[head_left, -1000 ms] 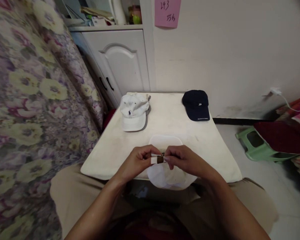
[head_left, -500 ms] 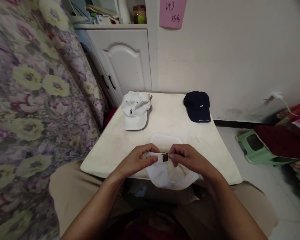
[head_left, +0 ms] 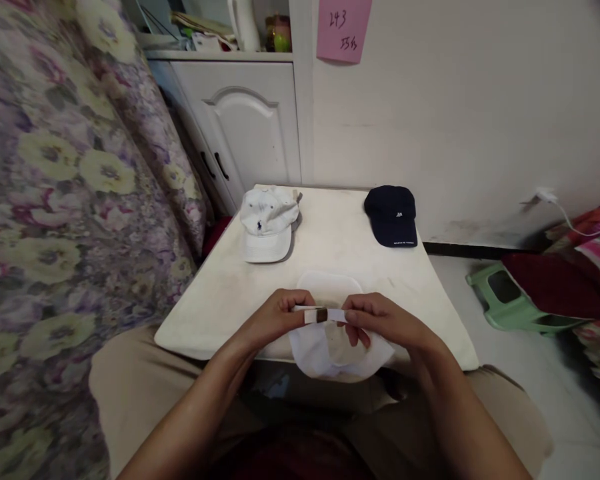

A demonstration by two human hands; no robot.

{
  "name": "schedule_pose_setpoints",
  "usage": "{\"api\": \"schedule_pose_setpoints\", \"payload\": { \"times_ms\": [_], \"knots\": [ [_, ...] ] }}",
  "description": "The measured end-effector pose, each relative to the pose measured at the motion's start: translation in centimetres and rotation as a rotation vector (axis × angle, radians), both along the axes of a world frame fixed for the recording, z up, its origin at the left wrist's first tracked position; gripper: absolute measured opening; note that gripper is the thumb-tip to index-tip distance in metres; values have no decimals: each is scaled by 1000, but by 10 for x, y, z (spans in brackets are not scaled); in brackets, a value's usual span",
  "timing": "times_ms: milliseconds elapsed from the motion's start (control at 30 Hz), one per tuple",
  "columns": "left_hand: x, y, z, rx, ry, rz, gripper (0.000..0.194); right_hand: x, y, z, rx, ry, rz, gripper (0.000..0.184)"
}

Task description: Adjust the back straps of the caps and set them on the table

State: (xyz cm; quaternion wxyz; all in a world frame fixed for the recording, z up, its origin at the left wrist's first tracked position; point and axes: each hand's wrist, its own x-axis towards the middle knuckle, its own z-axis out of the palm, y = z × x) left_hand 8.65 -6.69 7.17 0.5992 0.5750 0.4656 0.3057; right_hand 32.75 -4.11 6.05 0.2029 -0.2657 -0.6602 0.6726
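Observation:
A white baseball cap (head_left: 313,350) lies near the front edge of the table, its brim pointing away from me and its inside partly showing. Across its back opening runs a white strap (head_left: 336,315) with a brass-brown buckle (head_left: 321,315). My left hand (head_left: 280,312) pinches the strap just left of the buckle. On the other side my right hand (head_left: 375,317) grips the strap between thumb and forefinger, its other fingers curled beneath. The strap is stretched nearly level between both hands.
A second white cap (head_left: 267,223) sits at the table's back left, a navy cap (head_left: 393,217) at the back right. The cream table (head_left: 205,307) meets a wall and cabinet (head_left: 250,127). A floral curtain (head_left: 105,233) hangs left; a green stool (head_left: 495,303) stands right.
The right hand has moved slightly right, and a length of white strap now shows between it and the buckle. The buckle sits a little further left, nearer the left hand.

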Motion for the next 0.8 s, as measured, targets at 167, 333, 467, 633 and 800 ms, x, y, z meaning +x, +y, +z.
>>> {"api": "schedule_pose_setpoints", "payload": {
  "times_ms": [167, 333, 467, 633, 800],
  "knots": [
    [-2, 1, -3, -19, -29, -17, 21, -2, 3, -3, 1, -45, -19, 24],
    [-3, 2, -5, -38, -58, -51, 18, -6, 4, 0, 8, -82, -14, 21],
    [-1, 2, -7, -85, -34, -61, 21, -9, 5, 3, 15, -71, -22, 23],
    [2, 2, -6, -88, -14, -88, 23, -10, 5, 5, 1, -60, -14, 20],
    [6, -2, -3, -32, 38, -68, 23, -12, 3, 1, 5, -53, -37, 17]
  ]
}}
